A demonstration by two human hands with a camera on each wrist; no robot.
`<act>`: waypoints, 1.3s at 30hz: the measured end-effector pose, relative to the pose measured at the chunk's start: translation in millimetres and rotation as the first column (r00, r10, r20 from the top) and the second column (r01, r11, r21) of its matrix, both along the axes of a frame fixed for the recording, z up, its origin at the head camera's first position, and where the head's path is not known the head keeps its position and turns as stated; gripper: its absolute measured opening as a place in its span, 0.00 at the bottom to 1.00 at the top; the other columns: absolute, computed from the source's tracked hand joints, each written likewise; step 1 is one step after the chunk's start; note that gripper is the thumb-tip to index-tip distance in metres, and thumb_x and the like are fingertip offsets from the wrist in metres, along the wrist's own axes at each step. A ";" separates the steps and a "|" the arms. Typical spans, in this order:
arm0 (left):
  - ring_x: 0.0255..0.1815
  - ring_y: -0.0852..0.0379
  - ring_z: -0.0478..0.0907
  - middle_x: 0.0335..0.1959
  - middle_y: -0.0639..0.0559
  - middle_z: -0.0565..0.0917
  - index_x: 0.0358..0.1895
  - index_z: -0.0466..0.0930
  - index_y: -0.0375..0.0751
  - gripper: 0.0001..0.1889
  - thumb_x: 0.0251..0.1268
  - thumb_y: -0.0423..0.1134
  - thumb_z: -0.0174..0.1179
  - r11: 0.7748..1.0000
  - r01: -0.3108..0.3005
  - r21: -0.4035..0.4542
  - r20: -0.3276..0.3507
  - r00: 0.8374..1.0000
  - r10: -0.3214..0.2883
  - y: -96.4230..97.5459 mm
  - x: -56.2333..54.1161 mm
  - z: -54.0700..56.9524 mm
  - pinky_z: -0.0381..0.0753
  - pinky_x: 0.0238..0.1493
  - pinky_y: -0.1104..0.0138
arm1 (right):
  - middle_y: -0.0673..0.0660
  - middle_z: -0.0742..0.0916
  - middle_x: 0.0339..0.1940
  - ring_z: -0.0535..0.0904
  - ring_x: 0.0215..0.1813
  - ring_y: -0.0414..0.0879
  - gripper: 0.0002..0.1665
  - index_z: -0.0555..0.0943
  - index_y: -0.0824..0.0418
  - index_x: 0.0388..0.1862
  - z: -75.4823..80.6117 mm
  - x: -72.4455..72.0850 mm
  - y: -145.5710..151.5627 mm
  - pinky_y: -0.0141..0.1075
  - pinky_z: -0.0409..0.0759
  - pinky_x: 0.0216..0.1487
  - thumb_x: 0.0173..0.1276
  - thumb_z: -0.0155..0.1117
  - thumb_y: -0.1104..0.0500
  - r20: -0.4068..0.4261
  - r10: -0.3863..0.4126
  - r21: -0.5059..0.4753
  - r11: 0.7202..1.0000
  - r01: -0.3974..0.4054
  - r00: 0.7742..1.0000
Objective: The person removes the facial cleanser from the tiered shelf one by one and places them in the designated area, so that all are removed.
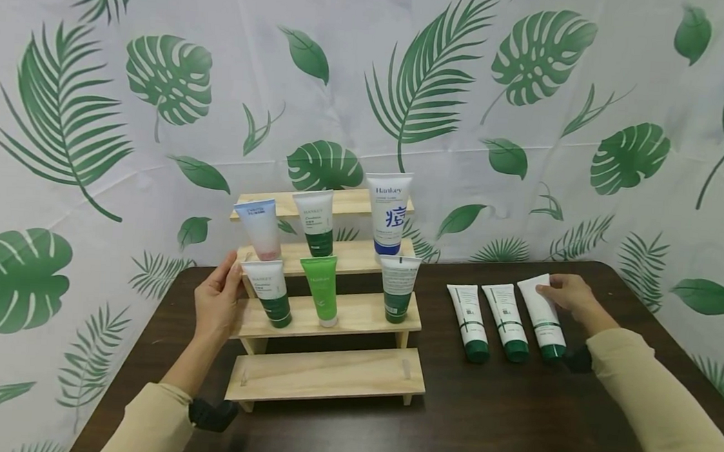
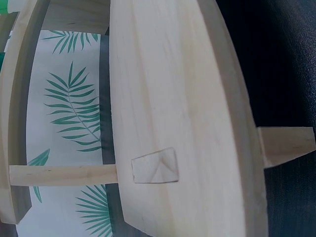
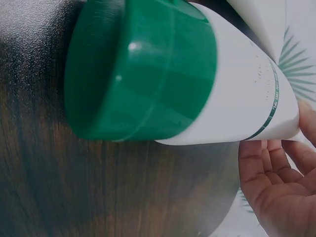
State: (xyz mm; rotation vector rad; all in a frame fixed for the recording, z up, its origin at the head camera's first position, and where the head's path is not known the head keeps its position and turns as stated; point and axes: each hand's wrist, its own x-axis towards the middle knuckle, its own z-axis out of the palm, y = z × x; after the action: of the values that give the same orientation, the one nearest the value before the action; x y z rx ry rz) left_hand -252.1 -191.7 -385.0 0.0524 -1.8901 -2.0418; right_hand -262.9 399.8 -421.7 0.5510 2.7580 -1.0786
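My left hand (image 1: 217, 300) is at the left side of a stepped wooden display stand (image 1: 328, 369), gripping its edge beside a white tube with a green base (image 1: 265, 286). In the left wrist view the stand's pale board (image 2: 173, 98) fills the middle; the hand itself is out of sight there. At the right, my right hand (image 1: 572, 297) pinches the upper end of a white squeeze tube with a green cap (image 1: 543, 316). The right wrist view shows the green cap (image 3: 153, 74) up close, with thumb and fingers (image 3: 276, 182) at the tube's far end.
Two similar white tubes (image 1: 468, 319) (image 1: 506, 318) lie beside the held one on the dark table (image 1: 480, 427). On the stand's upper steps are a green tube (image 1: 321, 286), a grey-green tube (image 1: 398, 287), a blue-and-white tube (image 1: 389, 210) and others. Leaf-patterned cloth (image 1: 347, 66) hangs behind.
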 end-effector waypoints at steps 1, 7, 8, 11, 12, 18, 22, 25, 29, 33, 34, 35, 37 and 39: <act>0.41 0.79 0.76 0.65 0.34 0.66 0.66 0.64 0.30 0.23 0.71 0.35 0.50 1.000 0.000 0.002 0.000 1.000 0.000 0.1 0.0 0.2 0.77 0.48 0.80 | 0.81 0.65 0.63 0.72 0.56 0.68 0.40 0.54 0.82 0.66 -0.4 0.0 -0.2 0.50 0.81 0.48 0.69 0.54 0.54 0.001 -0.003 0.004 1.000 0.003 1.000; 0.42 0.79 0.76 0.64 0.34 0.67 0.66 0.64 0.30 0.23 0.71 0.36 0.50 1.000 0.003 0.001 0.007 1.000 -0.003 0.6 0.3 1.6 0.77 0.48 0.80 | 0.80 0.67 0.62 0.76 0.52 0.65 0.39 0.57 0.81 0.66 -1.8 1.1 -1.5 0.41 0.83 0.38 0.69 0.55 0.54 -0.006 -0.021 0.034 0.999 0.021 1.000; 0.42 0.79 0.76 0.65 0.35 0.67 0.66 0.64 0.30 0.23 0.71 0.36 0.50 1.000 0.003 0.000 0.007 1.000 -0.003 0.5 0.3 1.7 0.77 0.48 0.80 | 0.80 0.67 0.62 0.76 0.52 0.65 0.39 0.57 0.81 0.66 -2.1 1.3 -1.5 0.41 0.83 0.38 0.69 0.55 0.54 -0.008 -0.022 0.034 0.999 0.022 1.000; 0.43 0.79 0.76 0.65 0.35 0.66 0.66 0.64 0.30 0.23 0.71 0.35 0.50 1.000 0.007 -0.001 0.008 1.000 -0.007 0.3 0.4 1.7 0.77 0.49 0.80 | 0.79 0.67 0.62 0.76 0.51 0.64 0.38 0.57 0.81 0.66 -2.9 1.2 -2.1 0.41 0.83 0.38 0.69 0.55 0.55 -0.009 -0.039 0.027 0.999 0.039 0.999; 0.44 0.79 0.76 0.66 0.36 0.66 0.66 0.64 0.30 0.23 0.71 0.35 0.50 1.000 0.009 -0.002 0.010 1.000 -0.009 0.1 0.5 1.5 0.76 0.49 0.80 | 0.79 0.68 0.61 0.77 0.50 0.63 0.38 0.57 0.81 0.66 -3.4 1.0 -2.5 0.40 0.83 0.37 0.69 0.55 0.55 -0.010 -0.044 0.025 0.999 0.044 0.999; 0.45 0.78 0.76 0.66 0.36 0.66 0.66 0.64 0.31 0.23 0.72 0.36 0.50 1.000 0.009 -0.005 0.016 1.000 -0.009 -0.4 0.8 -0.2 0.76 0.49 0.80 | 0.78 0.71 0.58 0.77 0.47 0.61 0.36 0.61 0.80 0.64 -6.5 1.2 -3.5 0.40 0.81 0.33 0.69 0.55 0.54 -0.015 -0.046 0.043 0.998 0.047 0.999; 0.45 0.78 0.76 0.66 0.36 0.67 0.66 0.64 0.31 0.23 0.71 0.36 0.50 1.000 0.004 -0.004 0.012 1.000 -0.004 -0.4 0.1 -0.8 0.76 0.49 0.80 | 0.78 0.71 0.58 0.76 0.48 0.63 0.35 0.61 0.79 0.63 -7.9 1.0 -4.3 0.44 0.82 0.36 0.69 0.55 0.54 -0.024 -0.043 0.054 0.998 0.045 0.999; 0.45 0.78 0.76 0.66 0.36 0.66 0.66 0.64 0.31 0.23 0.71 0.36 0.50 1.000 0.003 -0.001 0.012 1.000 -0.003 -0.5 0.1 -0.7 0.76 0.50 0.80 | 0.78 0.71 0.59 0.75 0.50 0.64 0.35 0.62 0.80 0.63 -9.3 0.7 -4.9 0.49 0.81 0.42 0.69 0.55 0.55 -0.041 -0.044 0.055 0.997 0.046 0.998; 0.45 0.78 0.76 0.66 0.36 0.66 0.66 0.64 0.31 0.23 0.71 0.36 0.50 1.000 0.006 0.005 0.011 1.000 -0.006 -0.7 -0.3 -0.9 0.76 0.49 0.80 | 0.78 0.71 0.59 0.72 0.52 0.66 0.34 0.63 0.80 0.62 -11.5 0.5 -5.1 0.54 0.78 0.50 0.69 0.54 0.55 -0.063 -0.041 0.061 0.997 0.045 0.997; 0.43 0.78 0.76 0.66 0.34 0.66 0.66 0.64 0.31 0.24 0.71 0.36 0.50 1.000 0.012 0.017 0.009 1.000 -0.012 -0.6 -1.1 -2.0 0.77 0.48 0.81 | 0.78 0.70 0.60 0.70 0.55 0.68 0.34 0.62 0.80 0.63 -13.4 0.6 -4.7 0.56 0.77 0.53 0.69 0.53 0.55 -0.055 -0.061 0.056 0.996 0.064 0.997; 0.43 0.78 0.77 0.66 0.34 0.66 0.67 0.64 0.31 0.24 0.71 0.36 0.50 1.000 0.013 0.021 0.009 1.000 -0.013 -0.8 -1.2 -2.3 0.77 0.48 0.81 | 0.78 0.69 0.60 0.69 0.56 0.68 0.33 0.62 0.80 0.63 -13.5 0.6 -4.9 0.56 0.77 0.53 0.69 0.53 0.55 -0.051 -0.067 0.054 0.996 0.070 0.996; 0.43 0.78 0.77 0.66 0.34 0.66 0.67 0.64 0.31 0.24 0.71 0.36 0.50 1.000 0.013 0.024 0.008 1.000 -0.014 -0.9 -1.3 -2.3 0.77 0.48 0.81 | 0.79 0.69 0.61 0.69 0.57 0.69 0.33 0.62 0.79 0.63 -13.7 0.6 -4.9 0.57 0.76 0.54 0.70 0.53 0.55 -0.047 -0.073 0.052 0.996 0.076 0.996; 0.43 0.78 0.77 0.66 0.34 0.65 0.67 0.63 0.30 0.24 0.71 0.37 0.50 0.999 0.014 0.029 0.004 1.000 -0.014 -1.1 -1.5 -2.6 0.77 0.48 0.81 | 0.79 0.68 0.61 0.66 0.59 0.70 0.33 0.62 0.79 0.63 -13.7 1.0 -5.0 0.57 0.75 0.55 0.70 0.53 0.55 -0.044 -0.079 0.055 0.995 0.082 0.996; 0.43 0.78 0.77 0.66 0.34 0.65 0.66 0.63 0.30 0.24 0.71 0.37 0.50 0.999 0.013 0.030 0.002 1.000 -0.013 -1.1 -1.7 -2.7 0.77 0.48 0.81 | 0.79 0.68 0.60 0.63 0.60 0.71 0.32 0.63 0.80 0.62 -13.2 1.8 -5.6 0.57 0.73 0.57 0.69 0.53 0.55 -0.053 -0.083 0.061 0.994 0.086 0.995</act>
State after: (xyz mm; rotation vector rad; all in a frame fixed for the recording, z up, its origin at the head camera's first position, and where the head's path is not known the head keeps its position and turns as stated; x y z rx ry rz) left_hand -253.8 -192.8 -387.7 0.0495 -1.8664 -2.0794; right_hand -261.1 394.2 -435.0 0.6637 2.8444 -1.0389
